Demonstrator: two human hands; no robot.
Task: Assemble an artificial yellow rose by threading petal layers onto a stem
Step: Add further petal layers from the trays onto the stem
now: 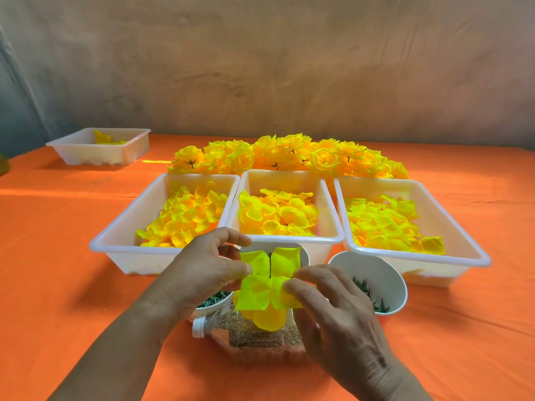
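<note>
A flat yellow four-lobed petal layer [267,280] sits threaded on a thin dark stem [270,264] that pokes up through its middle. More yellow petals [267,316] hang beneath it on the same stem. My left hand [202,273] pinches the layer's left edge between thumb and fingers. My right hand [333,308] pinches the layer's right edge with its fingertips. Both hands hold the piece above a clear plastic bottle [260,340] lying on the orange tablecloth.
Three white trays [115,244] [333,235] [474,256] of loose yellow petals stand side by side behind my hands. Finished yellow roses [289,157] are piled beyond them. Two white cups [385,273] [211,302] hold green parts. A smaller tray [86,151] sits far left.
</note>
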